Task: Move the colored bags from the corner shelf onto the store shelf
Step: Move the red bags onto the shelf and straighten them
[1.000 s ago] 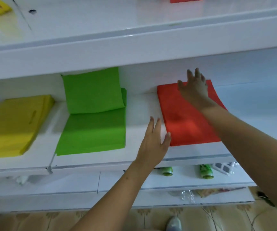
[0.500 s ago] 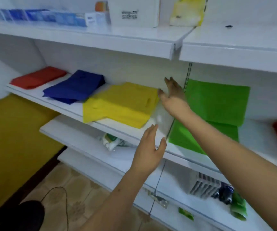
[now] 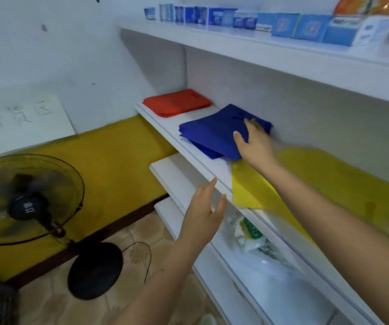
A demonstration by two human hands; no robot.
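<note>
Three stacks of flat coloured bags lie on the white middle shelf [image 3: 165, 127]: red bags [image 3: 177, 105] at the far corner end, blue bags [image 3: 212, 134] in the middle, yellow bags [image 3: 329, 184] nearest me. My right hand [image 3: 254, 144] rests on the near end of the blue stack, with its fingers laid over the top and its thumb spread toward me. My left hand [image 3: 205, 207] hovers with straight fingers just in front of the shelf's front edge and holds nothing.
Blue and white boxes [image 3: 282, 24] line the top shelf. Plastic-wrapped packets [image 3: 249, 231] lie on the lower shelf. A black standing fan [image 3: 27, 200] with its round base [image 3: 95, 270] and cable stands on the tiled floor at left, before a yellow wall.
My view has swung left from the red and green bags to the shelf's corner end. My right hand has moved from beside the yellow stack onto the blue stack. My left hand has followed, still holding nothing.
</note>
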